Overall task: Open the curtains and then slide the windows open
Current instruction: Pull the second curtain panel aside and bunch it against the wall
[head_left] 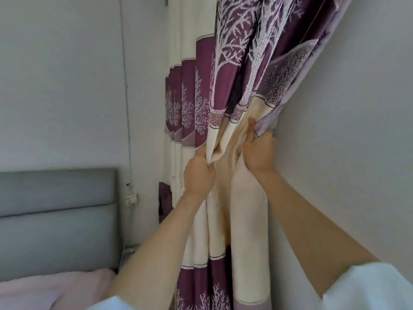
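Observation:
A purple and cream curtain [234,70] with white tree patterns hangs in gathered folds down the middle of the view, bunched against the wall on the right. My left hand [199,175] is closed on a cream fold at mid height. My right hand [259,151] grips the bunched cream and lilac edge just beside the right wall, thumb pressed into the cloth. Both hands hold the fabric close together. No window glass or frame shows; the curtain hides whatever lies behind it.
A grey padded headboard [58,211] stands at the lower left with pink bedding [44,289] below it. A thin cable [127,104] runs down the pale wall to a socket [130,198]. A plain grey wall [348,139] fills the right.

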Demonstrator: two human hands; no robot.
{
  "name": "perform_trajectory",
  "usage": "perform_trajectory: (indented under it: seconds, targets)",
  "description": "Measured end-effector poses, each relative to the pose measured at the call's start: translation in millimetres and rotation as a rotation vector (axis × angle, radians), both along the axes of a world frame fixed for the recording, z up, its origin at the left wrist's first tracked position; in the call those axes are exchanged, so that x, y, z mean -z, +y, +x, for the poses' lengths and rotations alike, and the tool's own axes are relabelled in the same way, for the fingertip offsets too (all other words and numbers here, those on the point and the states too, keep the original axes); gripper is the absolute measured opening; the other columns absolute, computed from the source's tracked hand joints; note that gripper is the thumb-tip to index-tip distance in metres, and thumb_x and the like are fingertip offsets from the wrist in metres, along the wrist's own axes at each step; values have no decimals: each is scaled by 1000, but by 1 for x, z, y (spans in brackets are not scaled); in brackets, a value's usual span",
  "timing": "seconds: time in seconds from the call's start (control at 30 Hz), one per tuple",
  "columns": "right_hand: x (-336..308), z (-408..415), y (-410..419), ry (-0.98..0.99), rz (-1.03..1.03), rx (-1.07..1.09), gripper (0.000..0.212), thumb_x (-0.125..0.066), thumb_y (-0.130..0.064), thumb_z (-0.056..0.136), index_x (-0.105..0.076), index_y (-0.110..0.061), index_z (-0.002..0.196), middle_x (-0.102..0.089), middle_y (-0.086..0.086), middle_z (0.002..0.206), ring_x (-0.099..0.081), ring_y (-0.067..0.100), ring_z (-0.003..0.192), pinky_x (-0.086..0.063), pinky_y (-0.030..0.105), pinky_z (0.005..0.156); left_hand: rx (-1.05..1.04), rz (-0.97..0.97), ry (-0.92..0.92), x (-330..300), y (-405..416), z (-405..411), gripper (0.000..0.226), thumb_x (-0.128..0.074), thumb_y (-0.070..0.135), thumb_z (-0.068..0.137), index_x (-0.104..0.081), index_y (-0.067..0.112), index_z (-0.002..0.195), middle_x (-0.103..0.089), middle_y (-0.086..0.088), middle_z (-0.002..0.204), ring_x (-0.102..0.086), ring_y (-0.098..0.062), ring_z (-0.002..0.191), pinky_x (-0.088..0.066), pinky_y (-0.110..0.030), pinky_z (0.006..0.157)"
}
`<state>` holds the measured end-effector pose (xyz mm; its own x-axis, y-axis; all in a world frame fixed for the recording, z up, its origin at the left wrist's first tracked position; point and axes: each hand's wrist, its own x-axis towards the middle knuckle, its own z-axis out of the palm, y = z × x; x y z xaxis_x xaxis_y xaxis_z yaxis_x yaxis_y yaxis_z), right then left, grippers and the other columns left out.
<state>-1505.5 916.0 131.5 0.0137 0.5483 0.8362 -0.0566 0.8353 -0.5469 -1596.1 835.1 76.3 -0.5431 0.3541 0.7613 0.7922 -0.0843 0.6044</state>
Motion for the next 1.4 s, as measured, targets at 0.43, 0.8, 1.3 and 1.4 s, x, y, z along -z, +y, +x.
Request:
perform_trajectory:
  seconds: [0.43, 0.8, 1.3, 1.4]
  targets:
    - [15, -210, 105, -112, -118, -170, 37, -43, -27, 94, -45, -27, 58, -64, 23, 75, -62, 34, 72, -37, 30, 59, -66, 40, -16, 11, 99, -207, 41, -40, 5, 83, -52, 12, 122, -66, -9, 106, -59, -32, 99, -47, -36, 80]
    - [12, -370, 161, -168, -165, -122, 38, -40, -34, 95, -37, -29, 57, -56, 11, 71, -55, 24, 69, -39, 31, 62, -296, -70, 218, 8, 154, -367, 47, -43, -4, 71, -52, 4, 117, -64, -17, 108, -58, -37, 99, -42, -42, 88]
    - [6, -529, 252, -190, -201, -148, 32, -42, -24, 94, -58, 1, 81, -65, 22, 84, -61, 33, 76, -43, 35, 61, -628, -285, 505, -2, 237, -518, 61, -38, -7, 66, -49, 9, 124, -62, -3, 122, -27, -30, 138, -1, -71, 103]
    - [4, -563, 277, -192, -158, -106, 27, -43, -20, 94, -61, 0, 93, -66, 23, 92, -63, 36, 84, -46, 38, 66, -537, -313, 441, -4, 262, -555, 85, -40, -14, 60, -31, 15, 139, -43, -3, 142, -6, -22, 143, 5, -68, 104]
